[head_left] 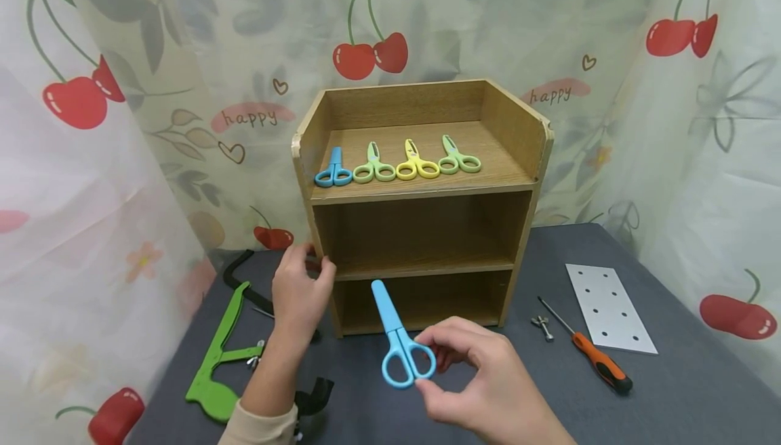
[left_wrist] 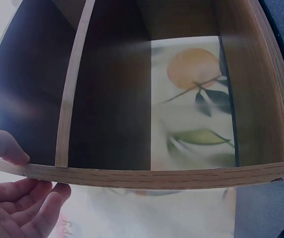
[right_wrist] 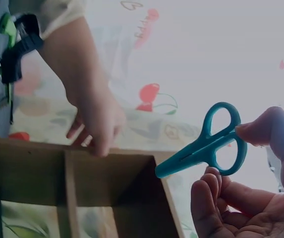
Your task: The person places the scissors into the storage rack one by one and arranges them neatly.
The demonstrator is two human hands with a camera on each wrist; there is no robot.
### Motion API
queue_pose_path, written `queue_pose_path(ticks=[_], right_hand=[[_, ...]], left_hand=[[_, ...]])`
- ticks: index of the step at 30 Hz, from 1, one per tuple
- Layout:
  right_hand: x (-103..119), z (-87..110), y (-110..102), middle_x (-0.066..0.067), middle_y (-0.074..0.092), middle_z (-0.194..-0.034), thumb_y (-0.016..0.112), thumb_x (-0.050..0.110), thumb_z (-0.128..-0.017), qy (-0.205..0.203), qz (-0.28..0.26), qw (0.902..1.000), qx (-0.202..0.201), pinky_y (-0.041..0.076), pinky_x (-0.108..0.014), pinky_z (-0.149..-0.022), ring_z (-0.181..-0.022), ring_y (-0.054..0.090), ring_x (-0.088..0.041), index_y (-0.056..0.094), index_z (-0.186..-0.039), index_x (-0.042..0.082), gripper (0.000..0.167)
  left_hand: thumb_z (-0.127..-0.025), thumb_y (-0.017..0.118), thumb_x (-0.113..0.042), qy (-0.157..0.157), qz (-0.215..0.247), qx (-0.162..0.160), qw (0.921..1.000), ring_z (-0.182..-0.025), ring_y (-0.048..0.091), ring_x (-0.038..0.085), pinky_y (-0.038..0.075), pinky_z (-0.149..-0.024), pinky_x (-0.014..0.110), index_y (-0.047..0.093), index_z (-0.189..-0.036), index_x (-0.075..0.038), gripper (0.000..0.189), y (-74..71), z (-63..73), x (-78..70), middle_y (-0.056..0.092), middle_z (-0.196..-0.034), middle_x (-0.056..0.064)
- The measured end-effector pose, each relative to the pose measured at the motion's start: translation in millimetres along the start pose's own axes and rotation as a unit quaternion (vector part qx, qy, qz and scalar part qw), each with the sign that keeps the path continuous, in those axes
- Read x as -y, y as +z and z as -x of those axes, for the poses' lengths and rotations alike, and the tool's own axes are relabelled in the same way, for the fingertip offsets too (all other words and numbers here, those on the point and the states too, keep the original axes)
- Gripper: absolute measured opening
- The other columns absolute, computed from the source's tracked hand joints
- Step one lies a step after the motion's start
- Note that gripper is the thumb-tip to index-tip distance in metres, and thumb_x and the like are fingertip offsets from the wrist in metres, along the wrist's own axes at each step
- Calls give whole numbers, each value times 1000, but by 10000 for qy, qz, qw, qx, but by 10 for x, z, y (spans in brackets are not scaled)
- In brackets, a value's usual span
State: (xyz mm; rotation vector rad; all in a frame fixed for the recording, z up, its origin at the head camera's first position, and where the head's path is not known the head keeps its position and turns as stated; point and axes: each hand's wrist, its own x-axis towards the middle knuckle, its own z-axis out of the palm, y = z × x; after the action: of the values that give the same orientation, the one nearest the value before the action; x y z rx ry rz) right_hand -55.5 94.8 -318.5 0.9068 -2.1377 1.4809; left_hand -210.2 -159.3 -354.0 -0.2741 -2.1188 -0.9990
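Note:
My right hand pinches a pair of light-blue scissors by one finger loop, in front of the shelf's lower part. A blue cover hides the blades, which point up and left. My left hand holds the left side panel of a wooden shelf; in the left wrist view its thumb and fingers lie on either side of the panel's edge. On the top board lie blue scissors, green scissors, yellow scissors and another green pair, side by side, tips toward the back.
A green tool with wing nuts and a black curved piece lie left of the shelf. A black strap is near my left forearm. On the right are an orange-black screwdriver, a small metal bolt and a white perforated plate.

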Motion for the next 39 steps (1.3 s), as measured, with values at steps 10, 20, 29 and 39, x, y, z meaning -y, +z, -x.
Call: queue_pose_path(ticks=[10,20,29,39], right_hand=[[159,-161,-264,3,68,-96,82,-8,-74,633,180,9970,-413,59,-32,-72,-78,67,-15,74,-102,19,40],[158,-410,-575,-4,67,-89,77,-11,-79,629,326,9934,-905,56,-28,-68,-72,65,-20,76,-102,14,34],[137,-693,-864,-7,70,-88,78,0,-84,1216,818,9812,-1258,55,-24,-64,-71,69,-19,75,-107,4,23],[53,-924,-1141,1,71,-88,77,11,-88,1674,1146,9707,-1289,54,-19,-66,-74,68,-11,73,-115,1,29]], left_hand=[[-89,70,-6,-71,-16,55,10000,-82,68,33,56,-63,48,67,-105,5,19,-6,-4,-11,64,-98,18],[-89,69,-6,-22,-27,22,10000,-82,68,33,56,-63,49,68,-105,6,21,-3,-1,-10,65,-98,18],[-88,69,-6,-15,-32,17,10000,-81,68,34,56,-63,48,68,-106,6,22,-14,-6,-19,65,-99,19],[-88,68,-6,4,-52,8,10000,-81,68,34,56,-63,48,68,-106,6,21,-14,-4,-20,65,-99,19]])
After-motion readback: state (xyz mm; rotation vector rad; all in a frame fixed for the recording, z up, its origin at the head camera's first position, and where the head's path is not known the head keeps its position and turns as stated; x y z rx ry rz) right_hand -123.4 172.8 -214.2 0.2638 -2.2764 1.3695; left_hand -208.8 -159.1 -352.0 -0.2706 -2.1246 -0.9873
